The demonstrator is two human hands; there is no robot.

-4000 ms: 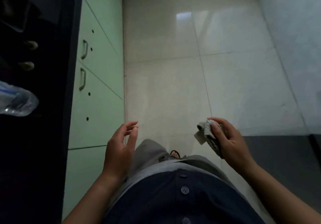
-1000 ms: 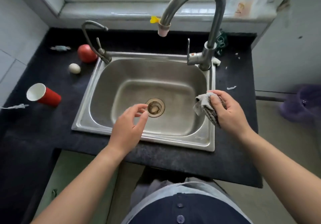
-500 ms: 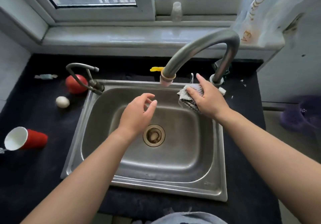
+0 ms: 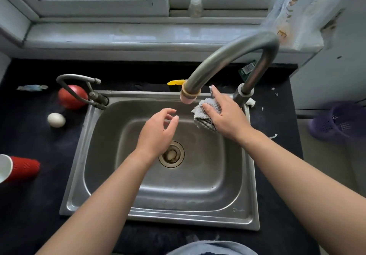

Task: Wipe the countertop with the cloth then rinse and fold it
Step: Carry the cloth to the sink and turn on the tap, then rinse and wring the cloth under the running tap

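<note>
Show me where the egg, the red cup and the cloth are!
egg [image 4: 56,119]: head view, middle of its white shell.
red cup [image 4: 23,169]: head view, its ribbed red side.
cloth [image 4: 202,116]: head view, the bunched grey part showing left of the right hand.

tomato [image 4: 72,97] | egg [image 4: 56,119] | red cup [image 4: 18,168] on its side | purple basket [image 4: 340,120]
</note>
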